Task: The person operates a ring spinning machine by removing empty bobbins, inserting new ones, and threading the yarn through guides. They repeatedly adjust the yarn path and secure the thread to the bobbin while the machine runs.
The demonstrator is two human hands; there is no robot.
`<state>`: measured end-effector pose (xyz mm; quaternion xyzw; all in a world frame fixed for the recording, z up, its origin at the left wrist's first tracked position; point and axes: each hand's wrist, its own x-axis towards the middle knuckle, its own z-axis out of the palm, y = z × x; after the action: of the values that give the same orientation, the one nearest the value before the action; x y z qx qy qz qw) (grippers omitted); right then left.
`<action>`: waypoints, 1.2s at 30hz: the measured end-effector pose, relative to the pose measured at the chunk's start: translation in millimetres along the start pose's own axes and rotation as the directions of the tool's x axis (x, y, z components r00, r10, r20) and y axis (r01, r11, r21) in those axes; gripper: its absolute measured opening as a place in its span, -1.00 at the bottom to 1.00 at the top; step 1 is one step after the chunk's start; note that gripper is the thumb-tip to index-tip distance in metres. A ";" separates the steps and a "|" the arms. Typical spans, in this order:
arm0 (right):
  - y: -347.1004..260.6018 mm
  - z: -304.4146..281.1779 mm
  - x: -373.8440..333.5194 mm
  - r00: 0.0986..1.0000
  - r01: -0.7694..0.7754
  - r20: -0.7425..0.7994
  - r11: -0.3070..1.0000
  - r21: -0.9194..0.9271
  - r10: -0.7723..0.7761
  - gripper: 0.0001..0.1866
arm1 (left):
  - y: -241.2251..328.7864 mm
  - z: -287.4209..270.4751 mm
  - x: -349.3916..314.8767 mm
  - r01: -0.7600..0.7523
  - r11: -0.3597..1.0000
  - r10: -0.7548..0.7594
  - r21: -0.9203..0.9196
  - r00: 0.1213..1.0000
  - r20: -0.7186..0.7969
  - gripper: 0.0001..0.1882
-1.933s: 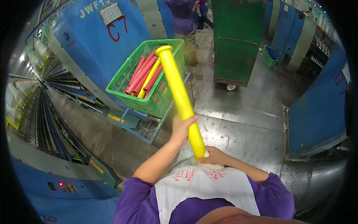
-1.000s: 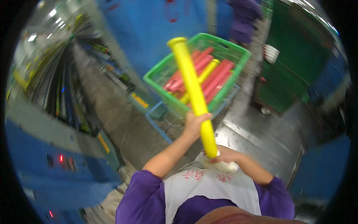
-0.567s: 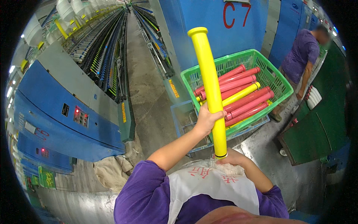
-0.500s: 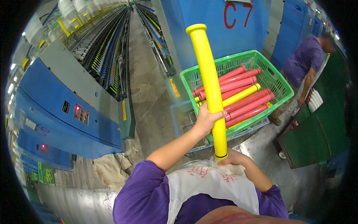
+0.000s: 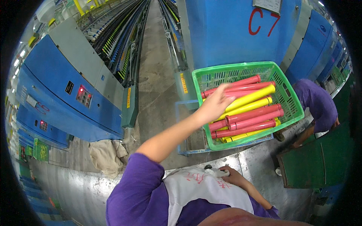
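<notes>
The topmost yellow tube (image 5: 250, 98) is laid across the pile in the green basket (image 5: 241, 69), among red tubes (image 5: 256, 118) and other yellow ones. Over its near end the left hand (image 5: 215, 103) is held, slightly blurred, with fingers loosely extended and not wrapped round it; whether it is touched cannot be told. By the right hand (image 5: 234, 177), fingers are curled at white material (image 5: 220, 173) against the apron (image 5: 184, 196); how firmly this is gripped cannot be told.

The tube is judged to be stiff, fairly light and smooth enough to slip or roll; it would best be grasped around the middle of its barrel. Large red characters are painted on the blue cabinet (image 5: 241, 45) below a pale placard (image 5: 268, 4), red characters are printed on the apron, and yellow labels (image 5: 128, 98) are fixed to the guards
</notes>
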<state>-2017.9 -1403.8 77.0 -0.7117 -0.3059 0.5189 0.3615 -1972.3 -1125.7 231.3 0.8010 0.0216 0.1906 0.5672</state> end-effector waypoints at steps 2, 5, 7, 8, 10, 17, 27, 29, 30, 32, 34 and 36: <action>5.3 12.7 16.5 0.995 -0.050 -0.092 0.994 -0.095 0.041 -0.52 | -18.6 -32.0 -46.1 0.060 0.987 -0.061 -0.151 0.998 -0.007 -0.67; 6.1 45.0 52.9 0.982 0.013 -0.178 0.972 -0.234 -0.056 -0.57 | -42.1 -86.8 -120.2 0.361 0.917 -0.353 -0.168 0.933 0.073 -0.74; -2.8 71.0 75.8 0.978 0.158 -0.099 0.959 -0.234 -0.185 -0.53 | -59.1 -125.1 -171.7 0.420 0.890 -0.414 -0.175 0.907 0.072 -0.77; -10.8 88.2 88.4 0.973 0.201 -0.067 0.953 -0.225 -0.221 -0.52 | -68.6 -146.5 -198.1 0.455 0.874 -0.450 -0.171 0.890 0.069 -0.77; -31.8 122.2 112.7 0.984 0.179 0.043 0.961 -0.211 -0.174 -0.43 | -85.5 -188.8 -250.5 0.431 0.851 -0.438 -0.300 0.898 0.046 -0.79; -117.0 222.2 235.5 0.966 -0.034 0.247 0.983 -0.181 0.079 -0.53 | -78.1 -335.6 -376.5 0.354 0.864 -0.301 -0.357 0.933 0.196 -0.87; -122.7 276.9 417.8 0.793 0.410 0.578 0.870 -0.275 -0.191 -0.69 | -133.5 -434.3 -356.4 0.436 0.898 -0.426 0.052 0.838 0.342 -0.84; -116.1 283.1 474.0 0.859 0.322 0.511 0.822 -0.470 -0.045 -0.71 | -158.4 -450.8 -334.7 0.180 0.960 -0.237 0.215 0.929 0.284 -0.85; -113.1 288.0 503.0 0.890 0.223 0.453 0.809 -0.544 0.060 -0.72 | -172.1 -459.1 -322.2 0.044 0.956 -0.125 0.291 0.956 0.266 -0.85; -112.0 296.7 559.8 0.942 -0.028 0.273 0.854 -0.520 0.197 -0.73 | -199.9 -480.0 -292.9 0.043 0.913 -0.167 0.406 0.947 0.274 -0.85; -127.1 279.1 622.5 0.913 0.257 0.406 0.722 -0.642 0.036 -0.73 | -227.9 -504.5 -251.5 0.088 0.894 -0.226 0.439 0.935 0.274 -0.86; -160.2 245.4 675.4 0.860 0.419 0.510 0.610 -0.673 -0.029 -0.70 | -249.7 -532.3 -203.9 0.219 0.894 -0.346 0.390 0.891 0.293 -0.87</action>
<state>-2077.8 -719.6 -188.3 -0.6103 -0.6599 0.4382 0.0091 -2291.4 -608.7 96.3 0.8971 0.0701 -0.0496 0.4333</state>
